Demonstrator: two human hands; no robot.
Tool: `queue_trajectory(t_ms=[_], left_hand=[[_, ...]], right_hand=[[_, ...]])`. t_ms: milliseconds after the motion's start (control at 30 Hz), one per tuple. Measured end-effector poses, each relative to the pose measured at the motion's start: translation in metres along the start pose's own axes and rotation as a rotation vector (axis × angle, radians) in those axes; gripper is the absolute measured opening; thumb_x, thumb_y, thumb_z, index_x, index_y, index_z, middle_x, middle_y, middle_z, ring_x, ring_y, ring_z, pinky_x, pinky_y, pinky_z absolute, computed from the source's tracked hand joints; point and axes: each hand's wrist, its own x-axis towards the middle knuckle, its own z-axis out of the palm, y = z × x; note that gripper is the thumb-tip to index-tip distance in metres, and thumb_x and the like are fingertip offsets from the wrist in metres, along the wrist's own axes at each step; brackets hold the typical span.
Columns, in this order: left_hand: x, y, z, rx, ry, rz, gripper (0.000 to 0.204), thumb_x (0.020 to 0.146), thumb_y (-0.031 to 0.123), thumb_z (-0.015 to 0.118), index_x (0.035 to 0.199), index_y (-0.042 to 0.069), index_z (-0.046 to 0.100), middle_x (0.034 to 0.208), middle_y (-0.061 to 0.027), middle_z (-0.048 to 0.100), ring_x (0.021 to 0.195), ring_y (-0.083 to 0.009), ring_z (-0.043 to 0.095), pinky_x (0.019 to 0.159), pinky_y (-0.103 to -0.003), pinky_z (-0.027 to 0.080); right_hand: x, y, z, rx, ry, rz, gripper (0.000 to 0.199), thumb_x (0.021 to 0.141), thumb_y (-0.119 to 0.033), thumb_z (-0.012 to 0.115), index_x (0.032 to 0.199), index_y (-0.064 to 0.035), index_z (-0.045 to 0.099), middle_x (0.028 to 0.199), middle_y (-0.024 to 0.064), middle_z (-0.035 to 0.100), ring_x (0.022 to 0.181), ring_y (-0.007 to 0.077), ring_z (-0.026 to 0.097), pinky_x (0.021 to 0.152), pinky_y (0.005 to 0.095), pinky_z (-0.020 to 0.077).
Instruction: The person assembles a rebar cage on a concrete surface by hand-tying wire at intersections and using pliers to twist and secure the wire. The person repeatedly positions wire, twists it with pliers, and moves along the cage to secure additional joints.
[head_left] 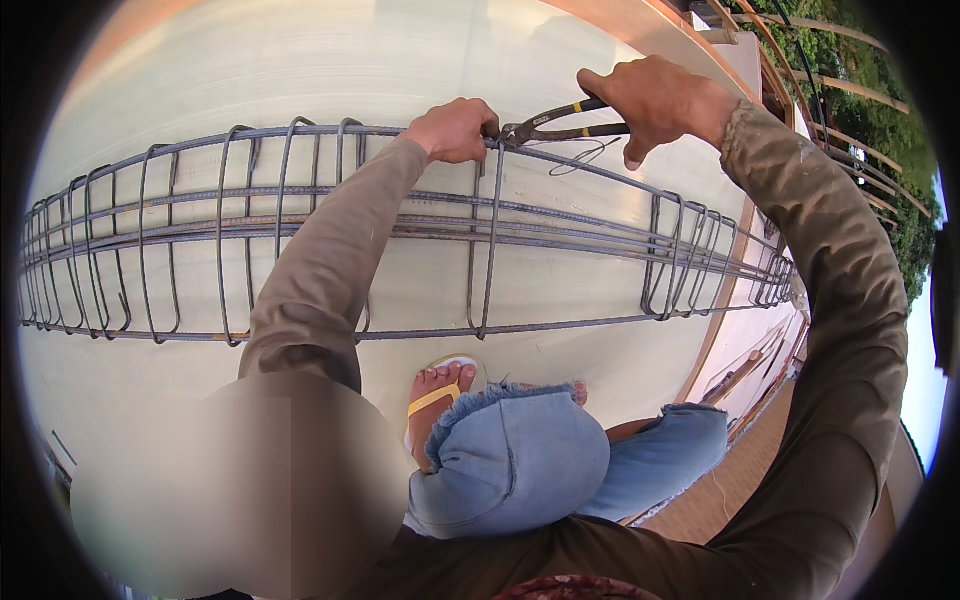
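Note:
A long rebar cage [560, 211] of ribbed bars and bent stirrups runs across the view in front of me. My left hand [456, 130] is closed around its far top bar, right beside a stirrup [494, 240]. In my right hand [665, 98] is a pair of nippers [560, 122] with dark, yellow-marked handles spread apart. Their jaws meet the far bar where that stirrup crosses it, close to my left fingers. A thin looped tie wire [588, 157] hangs just below the handles. My left fingertips are partly hidden.
The cage rests over a pale, smooth panel floor [560, 360]. My sandalled foot [437, 392] and jean-covered knees are close to its near side. Bundled stirrups [690, 255] stand at the right. Beyond the panel edge are wood pieces [745, 375] and trees. A blurred patch covers the lower left.

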Motion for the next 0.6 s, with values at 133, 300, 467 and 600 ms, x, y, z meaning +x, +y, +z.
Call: queue_trajectory(t_ms=[133, 300, 467, 600], left_hand=[[-0.002, -0.001, 0.001, 0.024, 0.054, 0.044, 0.038, 0.076, 0.009, 0.073, 0.114, 0.003, 0.072, 0.106, -0.0163, 0.071, 0.098, -0.0328, 0.068, 0.086, -0.042, 0.054], [-0.002, 0.0, -0.002, -0.034, 0.002, 0.007, 0.04, 0.075, 0.009, 0.073, 0.114, 0.003, 0.072, 0.102, -0.0156, 0.072, 0.096, -0.0323, 0.068, 0.086, -0.042, 0.054], [-0.001, -0.002, -0.001, 0.027, 0.044, 0.043, 0.04, 0.075, 0.01, 0.073, 0.114, 0.004, 0.073, 0.105, -0.0159, 0.073, 0.099, -0.0327, 0.069, 0.088, -0.042, 0.055], [0.0, -0.003, 0.001, 0.036, 0.056, 0.051, 0.038, 0.076, 0.01, 0.073, 0.114, 0.004, 0.073, 0.109, -0.0162, 0.072, 0.102, -0.0331, 0.068, 0.089, -0.042, 0.055]], right_hand=[[0.01, 0.014, 0.017, -0.622, 0.413, -0.177, 0.048, 0.092, -0.019, 0.072, 0.136, -0.0111, 0.055, 0.106, 0.0088, 0.068, 0.103, 0.0237, 0.065, 0.096, 0.0431, 0.0514], [0.038, 0.032, 0.019, -0.805, 0.66, -0.217, 0.044, 0.102, -0.022, 0.058, 0.143, -0.0083, 0.053, 0.116, 0.0109, 0.062, 0.113, 0.0249, 0.057, 0.109, 0.0445, 0.0421], [0.031, 0.022, 0.017, -0.685, 0.47, -0.134, 0.035, 0.1, -0.024, 0.061, 0.127, -0.0031, 0.061, 0.1, 0.0098, 0.066, 0.099, 0.0246, 0.064, 0.093, 0.0432, 0.0498], [0.033, 0.011, 0.0, -0.328, 0.198, -0.012, 0.021, 0.093, -0.021, 0.07, 0.102, -0.0017, 0.072, 0.087, 0.0134, 0.07, 0.081, 0.0264, 0.069, 0.074, 0.0396, 0.0548]])
